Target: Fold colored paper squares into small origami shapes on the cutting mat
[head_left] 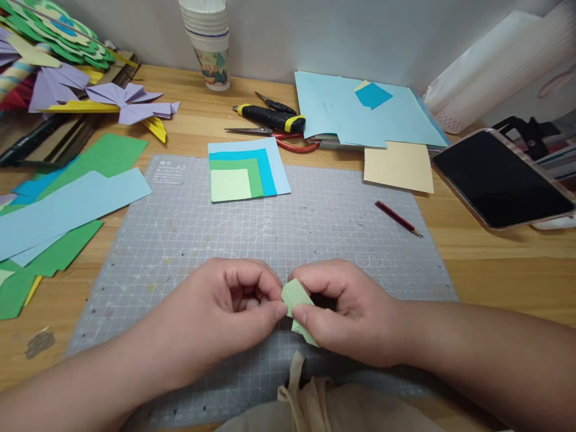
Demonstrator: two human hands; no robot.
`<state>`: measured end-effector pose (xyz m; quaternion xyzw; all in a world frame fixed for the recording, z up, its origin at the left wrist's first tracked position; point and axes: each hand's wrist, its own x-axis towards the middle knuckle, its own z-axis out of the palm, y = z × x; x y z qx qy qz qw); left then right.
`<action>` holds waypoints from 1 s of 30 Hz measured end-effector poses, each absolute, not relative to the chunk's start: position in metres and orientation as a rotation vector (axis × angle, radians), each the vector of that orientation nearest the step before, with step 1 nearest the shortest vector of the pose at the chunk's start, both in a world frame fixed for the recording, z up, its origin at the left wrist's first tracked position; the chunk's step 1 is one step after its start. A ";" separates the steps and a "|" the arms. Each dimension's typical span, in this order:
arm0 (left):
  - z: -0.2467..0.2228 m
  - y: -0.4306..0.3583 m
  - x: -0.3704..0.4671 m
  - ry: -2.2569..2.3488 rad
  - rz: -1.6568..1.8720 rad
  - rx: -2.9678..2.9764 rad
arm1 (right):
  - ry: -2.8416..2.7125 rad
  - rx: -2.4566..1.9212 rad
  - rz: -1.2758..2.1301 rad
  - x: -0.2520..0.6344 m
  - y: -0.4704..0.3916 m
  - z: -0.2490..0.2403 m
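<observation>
A small folded piece of pale green paper (297, 295) is held just above the grey cutting mat (180, 240), near its front half. My right hand (348, 312) pinches it between thumb and fingers, the thumb lying across its front. From the left, my left hand (238, 306) pinches the paper's left edge with thumb and forefinger, its other fingers curled. Part of the paper is hidden by the right thumb. Behind the hands, on the mat, lie stacked squares in light blue, blue, green and pale green (230, 183).
A red and black pencil (398, 218) lies at the mat's right. Scissors (294, 142) and a cutter (272, 117) are behind it. Paper cups (211, 54) stand at the back, a tablet (504, 180) right, coloured paper strips (72, 207) and purple paper shapes (126, 102) left.
</observation>
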<state>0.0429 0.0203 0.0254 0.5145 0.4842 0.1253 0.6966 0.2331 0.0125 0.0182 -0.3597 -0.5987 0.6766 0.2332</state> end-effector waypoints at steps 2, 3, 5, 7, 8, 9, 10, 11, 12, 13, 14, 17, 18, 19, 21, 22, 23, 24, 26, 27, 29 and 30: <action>0.026 0.020 0.044 1.093 0.277 1.144 | -1.651 -0.991 1.864 0.234 0.013 0.019; 0.027 0.019 0.044 1.097 0.280 1.142 | -1.663 -0.996 1.860 0.234 0.014 0.020; 0.027 0.018 0.044 1.098 0.289 1.134 | -1.695 -1.000 1.849 0.234 0.014 0.020; 0.028 0.017 0.044 1.094 0.299 1.124 | -1.706 -0.999 1.830 0.233 0.014 0.020; 0.029 0.017 0.045 1.088 0.307 1.121 | -1.703 -0.994 1.821 0.233 0.014 0.019; 0.029 0.016 0.045 1.083 0.315 1.115 | -1.695 -0.988 1.809 0.233 0.014 0.019; 0.030 0.016 0.046 1.081 0.326 1.109 | -1.686 -0.983 1.802 0.232 0.014 0.019; 0.031 0.016 0.047 1.075 0.342 1.103 | -1.679 -0.982 1.797 0.232 0.014 0.019; 0.031 0.016 0.048 1.072 0.359 1.098 | -1.676 -0.981 1.796 0.232 0.013 0.019; 0.032 0.016 0.048 1.067 0.375 1.095 | -1.673 -0.982 1.800 0.233 0.013 0.020; 0.032 0.016 0.048 1.064 0.391 1.096 | -1.671 -0.986 1.806 0.233 0.013 0.020; 0.033 0.015 0.048 1.065 0.415 1.115 | -1.679 -0.997 1.828 0.234 0.013 0.020; 0.033 0.015 0.047 1.071 0.414 1.126 | -1.691 -0.997 1.832 0.235 0.013 0.020; 0.034 0.015 0.047 1.078 0.410 1.133 | -1.703 -0.998 1.832 0.235 0.013 0.020; 0.034 0.016 0.047 1.078 0.410 1.126 | -1.694 -1.016 1.837 0.235 0.013 0.020; 0.034 0.016 0.047 1.071 0.420 1.120 | -1.666 -1.027 1.842 0.234 0.013 0.020; 0.035 0.017 0.047 1.065 0.435 1.113 | -1.632 -1.040 1.845 0.234 0.013 0.020; 0.035 0.018 0.047 1.062 0.456 1.106 | -1.601 -1.054 1.845 0.234 0.013 0.020; 0.035 0.018 0.048 1.069 0.484 1.096 | -1.584 -1.073 1.837 0.233 0.012 0.020; 0.034 0.018 0.048 1.078 0.482 1.092 | -1.598 -1.083 1.831 0.233 0.012 0.020; 0.034 0.017 0.048 1.090 0.454 1.092 | -1.633 -1.102 1.827 0.233 0.012 0.020; 0.033 0.017 0.048 1.095 0.438 1.100 | -1.646 -1.108 1.828 0.233 0.012 0.020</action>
